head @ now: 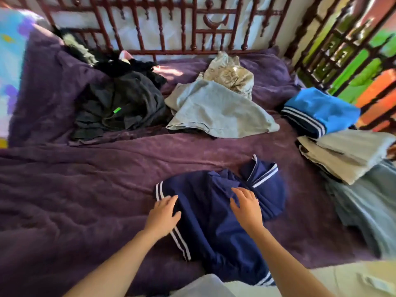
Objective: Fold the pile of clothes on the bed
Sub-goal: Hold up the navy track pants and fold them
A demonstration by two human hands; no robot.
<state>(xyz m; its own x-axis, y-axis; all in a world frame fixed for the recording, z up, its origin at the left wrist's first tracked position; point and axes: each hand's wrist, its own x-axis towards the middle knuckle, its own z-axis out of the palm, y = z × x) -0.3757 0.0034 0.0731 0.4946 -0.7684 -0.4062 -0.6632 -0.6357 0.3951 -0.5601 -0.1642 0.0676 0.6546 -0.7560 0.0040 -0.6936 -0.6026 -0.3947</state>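
A navy garment with white stripes (pixel 214 221) lies partly folded on the purple bedspread (pixel 85 200) in front of me. My left hand (pixel 164 214) rests flat on its left striped edge, fingers spread. My right hand (pixel 246 205) lies flat on the garment's upper middle, fingers apart. Neither hand grips cloth. Farther back lie unfolded clothes: a dark grey and black heap (pixel 122 103) at the left, a light grey shirt (pixel 218 110) in the middle, and a crumpled beige piece (pixel 230 73) behind it.
Folded clothes are stacked at the right edge: a blue and navy striped piece (pixel 319 111), a beige and grey pile (pixel 347 153), and a pale blue-grey garment (pixel 368 209). A dark red metal bed frame (pixel 182 28) lines the back and right. A colourful pillow (pixel 10 67) sits far left.
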